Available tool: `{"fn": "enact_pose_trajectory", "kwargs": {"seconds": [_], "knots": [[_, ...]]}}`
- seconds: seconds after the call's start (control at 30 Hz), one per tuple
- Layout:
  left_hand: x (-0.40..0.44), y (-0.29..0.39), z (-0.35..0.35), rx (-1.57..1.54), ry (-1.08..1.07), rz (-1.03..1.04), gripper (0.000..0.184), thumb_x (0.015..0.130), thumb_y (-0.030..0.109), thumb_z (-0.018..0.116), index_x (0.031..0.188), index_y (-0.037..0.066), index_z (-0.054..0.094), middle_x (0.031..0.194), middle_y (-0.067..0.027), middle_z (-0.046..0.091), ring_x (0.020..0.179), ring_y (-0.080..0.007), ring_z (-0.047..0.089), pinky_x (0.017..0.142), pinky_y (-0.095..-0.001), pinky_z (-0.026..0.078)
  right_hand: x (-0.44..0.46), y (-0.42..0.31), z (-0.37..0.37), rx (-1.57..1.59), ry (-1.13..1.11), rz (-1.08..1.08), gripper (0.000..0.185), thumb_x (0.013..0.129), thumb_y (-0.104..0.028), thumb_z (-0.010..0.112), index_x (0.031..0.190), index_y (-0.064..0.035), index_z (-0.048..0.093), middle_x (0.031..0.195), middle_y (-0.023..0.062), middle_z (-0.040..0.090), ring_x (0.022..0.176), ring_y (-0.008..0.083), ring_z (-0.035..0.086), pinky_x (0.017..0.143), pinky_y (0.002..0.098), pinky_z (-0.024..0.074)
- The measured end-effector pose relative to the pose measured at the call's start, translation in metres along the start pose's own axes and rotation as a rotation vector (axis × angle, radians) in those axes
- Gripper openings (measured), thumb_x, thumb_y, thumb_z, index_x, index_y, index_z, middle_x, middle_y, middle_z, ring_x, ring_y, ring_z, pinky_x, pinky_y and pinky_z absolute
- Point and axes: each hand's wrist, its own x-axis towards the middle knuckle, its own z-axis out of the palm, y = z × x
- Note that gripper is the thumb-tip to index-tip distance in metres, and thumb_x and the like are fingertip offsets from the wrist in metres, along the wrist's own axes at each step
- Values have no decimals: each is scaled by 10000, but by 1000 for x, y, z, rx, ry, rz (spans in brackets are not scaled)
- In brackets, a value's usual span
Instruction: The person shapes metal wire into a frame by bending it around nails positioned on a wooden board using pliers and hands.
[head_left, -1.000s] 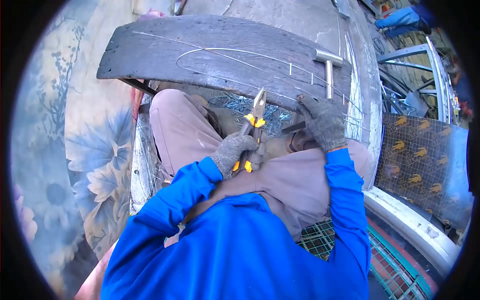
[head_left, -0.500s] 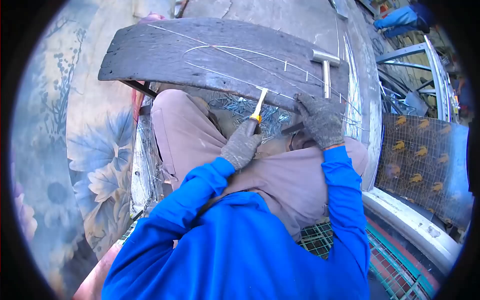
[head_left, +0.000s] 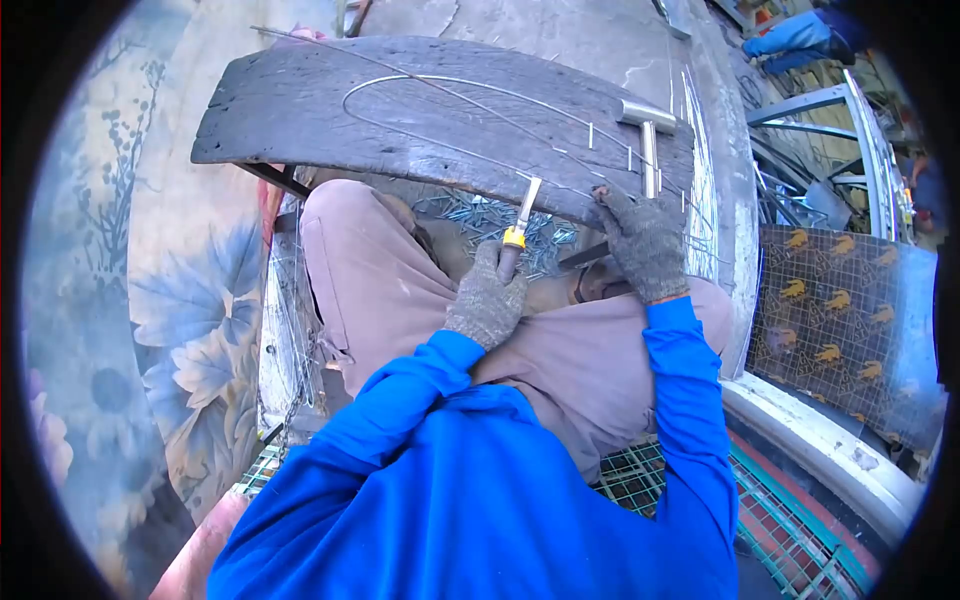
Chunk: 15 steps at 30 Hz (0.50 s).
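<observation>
My left hand (head_left: pixel 490 303), in a grey knitted glove, is closed around the dark handle of a chisel-like tool (head_left: pixel 526 212) with a yellow collar and a flat metal blade. The blade points up at the near edge of a dark wooden board (head_left: pixel 290 110). At that edge, my gloved right hand (head_left: pixel 645 245) has its fingers closed on a thin metal wire (head_left: pixel 440 146) that bends in a long loop over the board. Its exact grip is partly hidden. Beside this hand a T-shaped metal hammer (head_left: pixel 650 150) lies on the board.
Many short metal pieces (head_left: pixel 485 222) lie scattered under the board. Long wires (head_left: pixel 705 180) are bundled at its right. A patterned sheet (head_left: pixel 825 335) and a metal frame (head_left: pixel 860 130) stand further right. Another person's blue-clad legs (head_left: pixel 790 40) show at the top right.
The wire loop has shifted left across the board, and its long straight end now reaches past the far edge. My left hand has turned the tool slightly; my right hand has barely moved.
</observation>
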Motion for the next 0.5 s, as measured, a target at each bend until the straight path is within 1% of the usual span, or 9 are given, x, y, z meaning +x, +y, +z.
{"fn": "enact_pose_trajectory", "kwargs": {"seconds": [0.03,0.1,0.17,0.23,0.3,0.33,0.4,0.43,0.5], "knots": [[2,-5,3,-1,-2,2,343,904,168,564,1228,65,513,1117,-224,562,1011,-453,581,838,-511,465,-1,2,0,-11,-9,-3,228,887,-251,696,1090,-152,726,897,114,718,771,316,663,750,431,487],[7,-13,5,97,68,198,331,908,157,557,1223,63,521,1087,-224,559,1006,-447,578,835,-504,469,-3,0,-4,-42,-18,6,226,887,-246,694,1086,-144,725,902,113,719,774,311,665,747,430,486],[7,-13,4,127,60,226,327,909,152,549,1216,46,522,1061,-224,557,995,-441,573,836,-494,470,-3,0,-4,-70,-30,14,224,887,-241,693,1081,-136,724,906,112,721,776,306,667,744,429,484],[12,-15,1,159,51,257,324,909,148,541,1210,28,523,1035,-223,554,984,-436,569,837,-484,472,-4,2,-4,-90,-42,28,212,882,-230,696,1067,-131,726,924,112,725,821,301,684,759,426,491],[21,-21,-8,88,-53,573,287,935,154,537,1191,26,509,812,-182,587,745,-386,636,700,-478,510,-4,5,-7,-15,-20,-2,208,882,-225,696,1060,-124,728,935,113,727,837,299,687,779,419,491],[22,-24,-10,90,-51,574,287,935,154,537,1191,26,509,812,-182,587,745,-386,636,700,-478,510,-4,7,-7,62,3,-37,204,881,-221,696,1053,-117,729,945,113,730,852,297,690,800,411,490],[18,-10,-22,-441,-455,-83,304,906,134,582,1189,41,522,837,-147,606,642,-284,621,613,-411,515,-4,7,-6,104,5,-28,210,888,-232,682,1059,-119,724,974,112,727,889,308,688,808,418,508],[18,-14,-23,-434,-454,-82,304,906,134,582,1189,41,522,837,-147,606,642,-284,621,613,-411,515,-5,7,-6,141,7,-15,216,894,-244,668,1064,-120,719,1003,111,724,925,319,686,816,424,526],[16,-17,-24,-1031,-646,-231,357,855,114,620,1196,39,543,871,-133,620,655,-257,605,605,-415,505,-8,11,-2,200,41,-4,219,890,-237,678,1063,-110,720,1010,110,725,929,322,684,817,423,526]]}}
